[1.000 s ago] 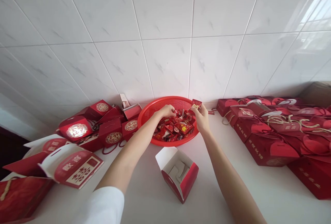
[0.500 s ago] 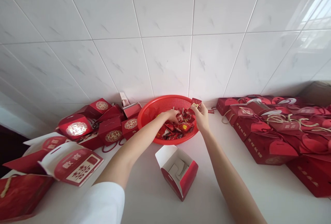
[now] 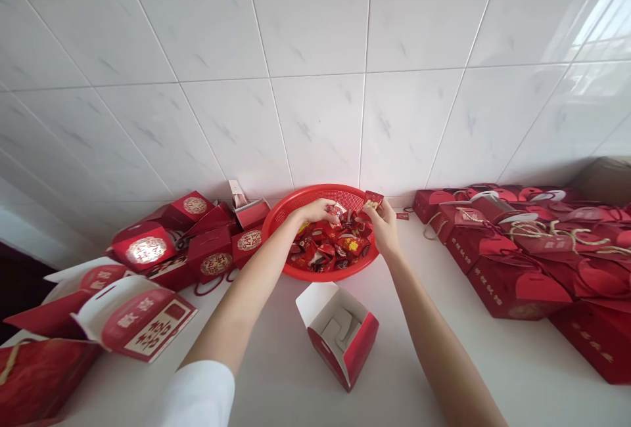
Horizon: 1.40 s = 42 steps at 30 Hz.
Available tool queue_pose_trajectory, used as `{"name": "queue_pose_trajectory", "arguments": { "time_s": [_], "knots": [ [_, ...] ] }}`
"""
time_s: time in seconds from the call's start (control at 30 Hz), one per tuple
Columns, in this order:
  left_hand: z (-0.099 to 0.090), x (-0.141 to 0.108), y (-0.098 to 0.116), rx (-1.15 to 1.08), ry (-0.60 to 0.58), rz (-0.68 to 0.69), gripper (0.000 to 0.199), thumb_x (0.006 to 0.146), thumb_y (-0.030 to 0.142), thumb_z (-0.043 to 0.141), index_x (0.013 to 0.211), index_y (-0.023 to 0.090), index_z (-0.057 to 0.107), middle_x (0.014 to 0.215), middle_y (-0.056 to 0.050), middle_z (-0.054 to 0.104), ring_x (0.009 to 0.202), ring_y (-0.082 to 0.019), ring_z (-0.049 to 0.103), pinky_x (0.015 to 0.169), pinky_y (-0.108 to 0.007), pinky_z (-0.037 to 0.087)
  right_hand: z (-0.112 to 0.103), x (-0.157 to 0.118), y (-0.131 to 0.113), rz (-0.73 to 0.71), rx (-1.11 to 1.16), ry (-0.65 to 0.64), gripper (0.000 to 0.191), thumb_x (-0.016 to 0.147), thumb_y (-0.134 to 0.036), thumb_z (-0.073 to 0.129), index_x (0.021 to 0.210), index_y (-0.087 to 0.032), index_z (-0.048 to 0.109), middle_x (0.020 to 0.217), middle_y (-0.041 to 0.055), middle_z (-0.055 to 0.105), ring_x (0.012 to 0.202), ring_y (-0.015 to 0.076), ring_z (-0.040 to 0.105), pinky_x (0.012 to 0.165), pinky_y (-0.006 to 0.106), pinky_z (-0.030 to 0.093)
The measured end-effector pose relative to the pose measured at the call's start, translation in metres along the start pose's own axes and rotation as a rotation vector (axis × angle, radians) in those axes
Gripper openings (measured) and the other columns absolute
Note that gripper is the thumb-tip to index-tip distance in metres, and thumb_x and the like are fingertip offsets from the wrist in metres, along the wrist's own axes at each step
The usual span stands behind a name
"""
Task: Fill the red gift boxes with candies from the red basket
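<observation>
A round red plastic basket (image 3: pixel 290 202) holds many red-wrapped candies (image 3: pixel 325 246). My left hand (image 3: pixel 319 211) is over the basket's middle, its fingers closed on a red and white wrapped candy (image 3: pixel 337 211). At the basket's right rim my right hand (image 3: pixel 383 220) grips a small red packet (image 3: pixel 373 198) with gold print; what else it may hold is hidden. In front of the basket stands an open red box (image 3: pixel 362 348), white inside, its flap up and to the left.
Closed red boxes with cords (image 3: pixel 517 282) are crowded along the right. On the left lie several red boxes with gold patterns (image 3: pixel 146 249) and an open carton (image 3: pixel 140 322). A tiled wall (image 3: pixel 315 125) rises behind the white table (image 3: pixel 266 361).
My left hand has risen slightly from among the candies and now shows a wrapped candy at its fingertips. My right hand stays nearly where it was, with the packet.
</observation>
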<state>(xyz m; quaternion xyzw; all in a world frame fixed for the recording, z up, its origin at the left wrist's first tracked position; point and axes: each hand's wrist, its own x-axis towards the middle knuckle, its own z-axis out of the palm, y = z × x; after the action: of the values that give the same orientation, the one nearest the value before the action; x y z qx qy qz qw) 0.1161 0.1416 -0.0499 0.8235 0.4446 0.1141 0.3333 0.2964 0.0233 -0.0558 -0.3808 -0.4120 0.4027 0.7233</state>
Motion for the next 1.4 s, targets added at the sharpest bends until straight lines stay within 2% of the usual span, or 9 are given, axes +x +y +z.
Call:
{"name": "queue_pose_trajectory", "arguments": {
  "time_s": [0.13, 0.3, 0.5, 0.6, 0.7, 0.83, 1.03, 1.13, 1.4],
  "knots": [
    [-0.002, 0.001, -0.003, -0.055, 0.088, -0.004, 0.056, 0.077, 0.031, 0.076, 0.13, 0.017, 0.062, 0.107, -0.008, 0.074, 0.094, -0.021, 0.069, 0.085, -0.032, 0.054, -0.002, 0.001, 0.001, 0.0, -0.01, -0.022, 0.024, 0.07, -0.039, 0.071, 0.081, -0.021, 0.06, 0.069, -0.003, 0.063, 0.063, 0.0157, 0.062, 0.063, 0.033, 0.059],
    [0.003, 0.0, -0.006, 0.023, 0.125, -0.036, 0.069, 0.078, 0.022, 0.072, 0.143, 0.012, 0.052, 0.088, -0.006, 0.075, 0.084, -0.024, 0.07, 0.077, -0.033, 0.054, -0.003, 0.002, 0.004, 0.003, -0.009, -0.035, 0.028, 0.071, -0.042, 0.074, 0.084, -0.021, 0.06, 0.071, -0.0025, 0.064, 0.064, 0.0161, 0.063, 0.064, 0.034, 0.059],
    [0.031, 0.009, 0.012, 0.211, 0.039, 0.065, 0.046, 0.075, 0.011, 0.066, 0.12, 0.02, 0.069, 0.112, -0.007, 0.074, 0.111, -0.027, 0.066, 0.096, -0.032, 0.048, -0.004, 0.004, 0.006, 0.007, -0.013, -0.025, 0.026, 0.072, -0.04, 0.073, 0.081, -0.021, 0.058, 0.07, -0.0025, 0.065, 0.064, 0.0159, 0.063, 0.063, 0.032, 0.058],
    [0.048, 0.015, 0.021, 0.288, -0.029, 0.096, 0.052, 0.067, 0.007, 0.068, 0.117, 0.021, 0.069, 0.125, -0.009, 0.07, 0.123, -0.031, 0.06, 0.103, -0.035, 0.044, -0.004, 0.004, 0.007, -0.023, 0.019, 0.035, 0.025, 0.071, -0.039, 0.073, 0.08, -0.021, 0.057, 0.07, -0.0032, 0.064, 0.065, 0.0139, 0.061, 0.062, 0.028, 0.055],
    [0.056, 0.017, 0.023, 0.329, -0.063, 0.086, 0.066, 0.065, 0.004, 0.066, 0.128, 0.022, 0.062, 0.133, -0.013, 0.066, 0.122, -0.033, 0.061, 0.101, -0.038, 0.044, -0.004, 0.004, 0.008, -0.054, 0.048, 0.093, 0.024, 0.071, -0.038, 0.072, 0.08, -0.021, 0.057, 0.07, -0.0035, 0.063, 0.067, 0.0131, 0.061, 0.061, 0.026, 0.053],
    [0.05, 0.017, 0.021, 0.324, -0.075, 0.05, 0.058, 0.062, 0.01, 0.073, 0.118, 0.023, 0.066, 0.123, -0.01, 0.071, 0.113, -0.033, 0.065, 0.092, -0.035, 0.048, -0.003, 0.003, 0.007, -0.053, 0.046, 0.098, 0.025, 0.072, -0.039, 0.072, 0.08, -0.021, 0.057, 0.07, -0.0034, 0.063, 0.068, 0.014, 0.062, 0.063, 0.027, 0.054],
    [0.02, 0.007, 0.025, 0.191, -0.024, 0.056, 0.022, 0.065, 0.032, 0.08, 0.081, 0.02, 0.071, 0.078, -0.001, 0.07, 0.078, -0.021, 0.065, 0.064, -0.026, 0.045, -0.003, 0.003, 0.005, -0.021, 0.036, 0.073, 0.025, 0.073, -0.042, 0.071, 0.081, -0.022, 0.058, 0.07, -0.0026, 0.064, 0.065, 0.0155, 0.062, 0.062, 0.03, 0.054],
    [0.011, -0.002, 0.033, 0.001, 0.061, 0.125, 0.04, 0.075, 0.052, 0.073, 0.059, 0.018, 0.06, 0.058, 0.003, 0.055, 0.059, -0.014, 0.053, 0.056, -0.027, 0.037, -0.004, 0.002, 0.003, -0.014, -0.005, 0.032, 0.028, 0.078, -0.048, 0.068, 0.078, -0.022, 0.058, 0.068, -0.0023, 0.063, 0.063, 0.0159, 0.061, 0.063, 0.031, 0.053],
    [0.009, -0.012, 0.057, -0.537, 0.109, 0.211, 0.052, 0.071, 0.065, 0.076, 0.077, 0.014, 0.068, 0.068, 0.0, 0.062, 0.061, -0.012, 0.054, 0.059, -0.026, 0.041, -0.004, -0.001, 0.001, -0.055, -0.219, -0.081, 0.029, 0.084, -0.049, 0.062, 0.076, -0.021, 0.057, 0.073, -0.0019, 0.062, 0.071, 0.0168, 0.058, 0.07, 0.03, 0.05]
  ]
}}
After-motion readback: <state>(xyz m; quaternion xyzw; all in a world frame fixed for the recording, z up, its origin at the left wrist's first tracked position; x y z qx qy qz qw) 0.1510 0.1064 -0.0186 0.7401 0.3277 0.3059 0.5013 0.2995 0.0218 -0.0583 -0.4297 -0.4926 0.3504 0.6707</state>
